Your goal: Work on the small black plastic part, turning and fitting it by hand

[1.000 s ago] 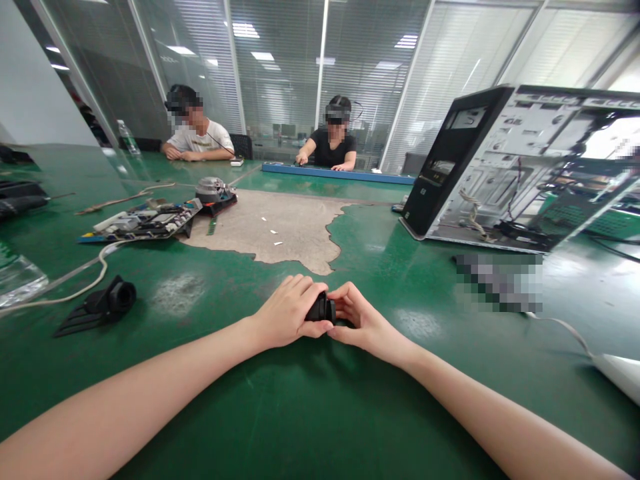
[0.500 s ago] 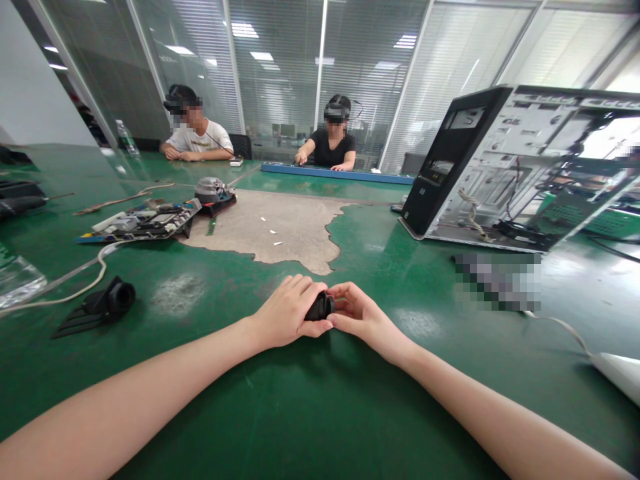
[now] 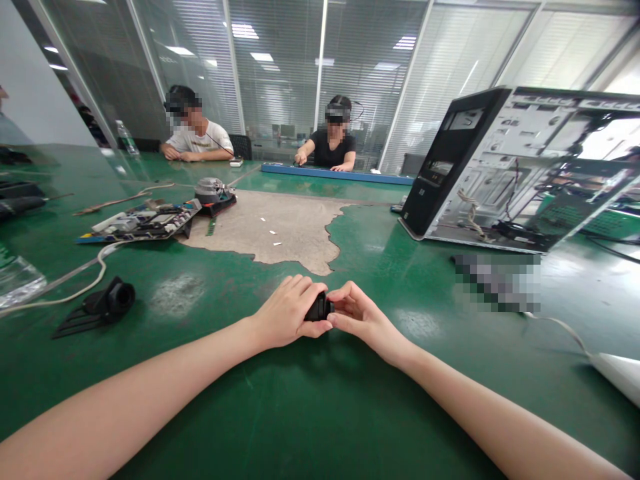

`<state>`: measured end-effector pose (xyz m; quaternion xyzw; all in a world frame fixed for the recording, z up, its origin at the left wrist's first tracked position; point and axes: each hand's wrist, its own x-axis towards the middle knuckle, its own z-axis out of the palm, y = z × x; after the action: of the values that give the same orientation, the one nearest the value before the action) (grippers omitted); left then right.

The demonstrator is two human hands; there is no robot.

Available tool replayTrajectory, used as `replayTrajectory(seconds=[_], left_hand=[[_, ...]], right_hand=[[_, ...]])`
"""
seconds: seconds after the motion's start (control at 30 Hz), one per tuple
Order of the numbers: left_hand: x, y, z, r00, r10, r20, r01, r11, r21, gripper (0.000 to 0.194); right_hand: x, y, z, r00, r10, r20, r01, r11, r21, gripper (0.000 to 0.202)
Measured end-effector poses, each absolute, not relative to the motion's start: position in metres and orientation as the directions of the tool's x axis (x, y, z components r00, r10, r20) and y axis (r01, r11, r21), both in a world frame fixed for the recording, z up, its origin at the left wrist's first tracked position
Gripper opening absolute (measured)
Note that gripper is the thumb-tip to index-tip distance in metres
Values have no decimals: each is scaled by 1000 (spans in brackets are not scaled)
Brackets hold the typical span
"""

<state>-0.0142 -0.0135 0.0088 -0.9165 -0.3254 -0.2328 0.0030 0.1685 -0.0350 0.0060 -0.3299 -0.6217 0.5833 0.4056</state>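
Note:
A small black part (image 3: 317, 308) is held between my two hands over the green table (image 3: 310, 407). My left hand (image 3: 287, 312) wraps round its left side, thumb below and fingers over the top. At its right end, the thumb and fingertips of my right hand (image 3: 361, 317) pinch the round rim. My fingers cover much of the part. To the left lies a black plastic piece (image 3: 107, 303) with a round opening. Farther back are a circuit board (image 3: 150, 221) and a round metal-and-black fan-like unit (image 3: 215, 192).
An open computer case (image 3: 480, 167) stands at the right. Below it are a blurred-out object (image 3: 495, 283) and a white object (image 3: 620, 373) with a cable. A plastic bottle (image 3: 19, 277) is at the left edge. Two people sit across the table behind a blue bar (image 3: 340, 175).
The fingers of my right hand have shifted slightly at the round end of the black part. At the far left edge, part of another person has come into view.

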Motion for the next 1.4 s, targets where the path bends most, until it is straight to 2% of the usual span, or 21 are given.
replayTrajectory(seconds=[0.27,0.5,0.8,1.0,1.2,1.4], left_hand=[[-14,-13,9,676,601,427,601,-784,152,59],[-14,-13,9,681,602,417,604,-784,144,63],[-14,-13,8,685,595,420,597,-789,144,61],[-14,-13,9,683,599,418,601,-786,144,62],[-14,-14,9,675,600,428,605,-783,144,63],[-14,-14,10,679,602,420,605,-783,144,61]], right_hand=[[167,-33,7,-461,883,83,-19,84,-996,32],[171,-33,4,-535,828,168,-46,170,-984,36],[168,-36,8,-461,880,117,-70,95,-993,21],[167,-33,6,-440,891,116,-34,112,-993,28],[170,-32,3,-518,841,158,-60,149,-987,35],[169,-34,5,-467,874,136,-78,113,-991,27]])
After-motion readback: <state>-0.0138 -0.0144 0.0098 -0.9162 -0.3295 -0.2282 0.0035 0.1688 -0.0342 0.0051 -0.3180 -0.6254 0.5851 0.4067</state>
